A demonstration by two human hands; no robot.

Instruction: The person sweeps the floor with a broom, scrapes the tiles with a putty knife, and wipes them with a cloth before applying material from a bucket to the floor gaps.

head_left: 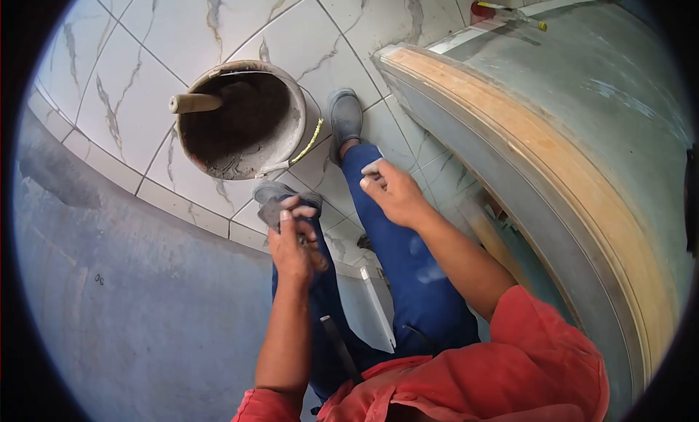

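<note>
Trowel sits clamped in left hand above the tiled floor near the mortar bucket, right hand loosely curled holding nothing I can see; looks like between-loads, next move probably calls for reaching into bucket.

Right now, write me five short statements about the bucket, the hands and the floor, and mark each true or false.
1. The bucket stands on the tiled floor. True.
2. A wooden handle sticks out of the bucket. True.
3. The bucket is full of clean water. False: its inside is caked with grey mortar.
4. The left hand is empty. False: it grips a small dark tool, its kind unclear.
5. The right hand rests on the bucket rim. False: it is over the blue trouser leg, apart from the bucket.
</note>
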